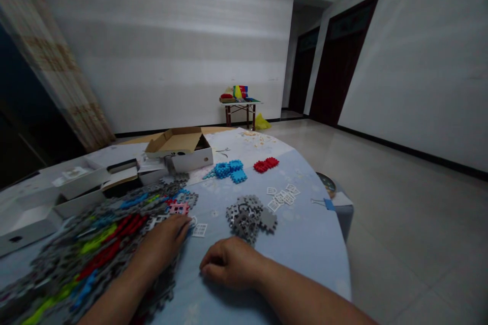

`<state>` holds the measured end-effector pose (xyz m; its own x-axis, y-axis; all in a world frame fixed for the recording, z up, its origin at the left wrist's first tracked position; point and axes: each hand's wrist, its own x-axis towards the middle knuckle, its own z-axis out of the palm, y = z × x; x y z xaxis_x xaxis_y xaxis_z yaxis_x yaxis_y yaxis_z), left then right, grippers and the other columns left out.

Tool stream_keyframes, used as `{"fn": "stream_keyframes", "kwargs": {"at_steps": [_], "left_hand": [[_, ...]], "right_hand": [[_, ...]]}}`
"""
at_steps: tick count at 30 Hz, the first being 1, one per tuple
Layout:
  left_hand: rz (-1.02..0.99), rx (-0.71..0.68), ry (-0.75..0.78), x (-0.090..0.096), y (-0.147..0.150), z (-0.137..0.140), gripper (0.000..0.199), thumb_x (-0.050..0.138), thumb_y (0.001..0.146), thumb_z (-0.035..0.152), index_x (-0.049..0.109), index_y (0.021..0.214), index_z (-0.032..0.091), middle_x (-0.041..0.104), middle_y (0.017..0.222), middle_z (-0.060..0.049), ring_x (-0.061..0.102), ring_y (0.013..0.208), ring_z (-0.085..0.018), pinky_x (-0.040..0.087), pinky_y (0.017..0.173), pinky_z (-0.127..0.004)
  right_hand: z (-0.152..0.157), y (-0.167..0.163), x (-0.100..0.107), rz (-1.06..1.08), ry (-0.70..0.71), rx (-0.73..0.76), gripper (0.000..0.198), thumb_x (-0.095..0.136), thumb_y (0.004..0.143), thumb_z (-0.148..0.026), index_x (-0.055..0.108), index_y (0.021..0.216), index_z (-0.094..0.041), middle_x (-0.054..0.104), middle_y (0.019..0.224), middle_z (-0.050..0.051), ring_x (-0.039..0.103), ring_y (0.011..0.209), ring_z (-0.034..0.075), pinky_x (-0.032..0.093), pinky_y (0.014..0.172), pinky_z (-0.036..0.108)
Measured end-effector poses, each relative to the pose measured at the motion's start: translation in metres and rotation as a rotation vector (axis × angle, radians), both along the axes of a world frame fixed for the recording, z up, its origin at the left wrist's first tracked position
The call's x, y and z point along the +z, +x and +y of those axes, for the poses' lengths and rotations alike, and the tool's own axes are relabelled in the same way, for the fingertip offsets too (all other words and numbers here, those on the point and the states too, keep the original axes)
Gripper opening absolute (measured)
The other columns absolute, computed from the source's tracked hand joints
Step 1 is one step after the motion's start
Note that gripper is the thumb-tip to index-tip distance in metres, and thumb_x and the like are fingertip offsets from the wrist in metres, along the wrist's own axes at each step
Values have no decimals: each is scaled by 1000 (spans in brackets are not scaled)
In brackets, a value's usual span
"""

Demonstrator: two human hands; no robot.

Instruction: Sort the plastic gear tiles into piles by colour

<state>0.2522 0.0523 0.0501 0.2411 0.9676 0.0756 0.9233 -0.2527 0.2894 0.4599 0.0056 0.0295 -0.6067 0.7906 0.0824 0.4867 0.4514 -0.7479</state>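
My left hand (166,237) reaches over the right edge of a large pile of mixed interlocking plastic building pieces (101,244). Its fingertips are closed at a small white plastic window piece (194,221), partly hidden by the fingers. Beside it on the cloth lies another white window piece (200,230), and a pink piece (179,208) sits just beyond the hand. My right hand (231,263) rests on the table with its fingers curled in, nothing visible in them. A heap of grey notched pieces (247,216) lies just past the right hand.
Sorted groups lie farther off: blue pieces (231,169), red pieces (266,164) and white window pieces (284,197). An open cardboard box (190,160) and several white box trays (28,221) stand left. The round table's edge (346,249) curves along the right, by a stool (345,208).
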Motion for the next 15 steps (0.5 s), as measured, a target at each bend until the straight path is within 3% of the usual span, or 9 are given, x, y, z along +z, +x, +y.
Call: {"fn": "stream_keyframes", "kwargs": {"at_steps": [4, 8, 11, 15], "left_hand": [[-294, 8, 48, 21, 4, -7, 43, 44, 77, 51, 65, 96, 19, 62, 113, -9, 53, 109, -24, 37, 98, -35], [-561, 42, -66, 48, 19, -11, 48, 51, 70, 58, 66, 92, 18, 66, 103, -7, 56, 99, -24, 42, 89, -33], [-595, 10, -196, 59, 36, -5, 47, 55, 67, 57, 67, 89, 16, 68, 88, -5, 59, 82, -21, 46, 72, -30], [-564, -81, -312, 59, 67, 17, 42, 57, 66, 51, 67, 82, 14, 65, 70, -3, 53, 60, -15, 41, 56, -26]], "right_hand": [[1, 0, 0, -15, 8, 13, 28, 51, 78, -30, 70, 97, -23, 71, 82, 1, 60, 69, 11, 40, 59, 18], [1, 0, 1, -30, 5, 13, 28, 51, 78, -30, 69, 98, -24, 71, 83, 0, 60, 67, 11, 39, 58, 18], [1, 0, 1, -29, 13, 23, 27, 51, 78, -31, 70, 97, -24, 71, 83, -1, 60, 67, 11, 38, 57, 18], [2, -1, 1, -35, 25, 26, 27, 50, 78, -30, 70, 96, -24, 71, 85, -2, 61, 69, 11, 39, 58, 18]]}}
